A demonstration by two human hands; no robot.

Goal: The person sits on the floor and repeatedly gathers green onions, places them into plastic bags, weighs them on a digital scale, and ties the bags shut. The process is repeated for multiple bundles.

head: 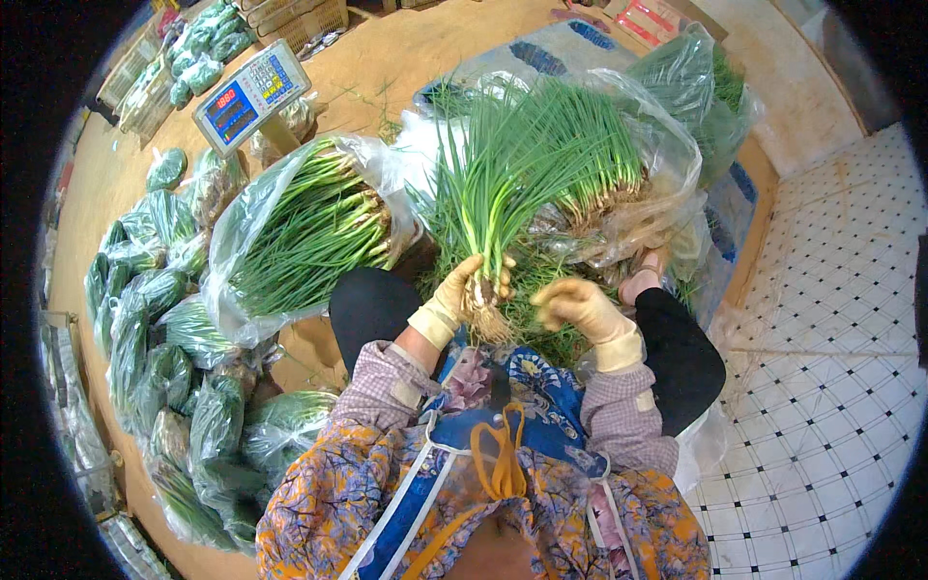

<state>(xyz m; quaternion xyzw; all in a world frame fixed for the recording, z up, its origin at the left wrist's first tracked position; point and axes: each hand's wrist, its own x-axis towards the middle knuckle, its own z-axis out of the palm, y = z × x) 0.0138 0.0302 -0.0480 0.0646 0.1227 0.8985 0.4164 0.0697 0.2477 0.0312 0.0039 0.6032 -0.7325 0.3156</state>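
Note:
My left hand (464, 290), in a pale yellow glove, grips a bunch of green onions (487, 217) just above the roots. The roots point towards me and the leaves fan out away from me. To the right of the roots is my gloved right hand (580, 308), its fingers curled and apart from the bunch; whether the fingers touch one another is blurred. Loose green trimmings (536, 290) lie below and between both hands. Beyond them, more green onions (602, 167) with soil on their roots rest in an opened clear plastic bag (670, 141).
Left of my knee stands a clear bag of green onions (312, 225), beside a digital scale (250, 98) with a lit display. Several bagged bundles (148, 348) pile up at far left. A blue-grey plastic pallet (725, 210) lies under the right-hand heap. Plastic crates (304, 22) stand behind.

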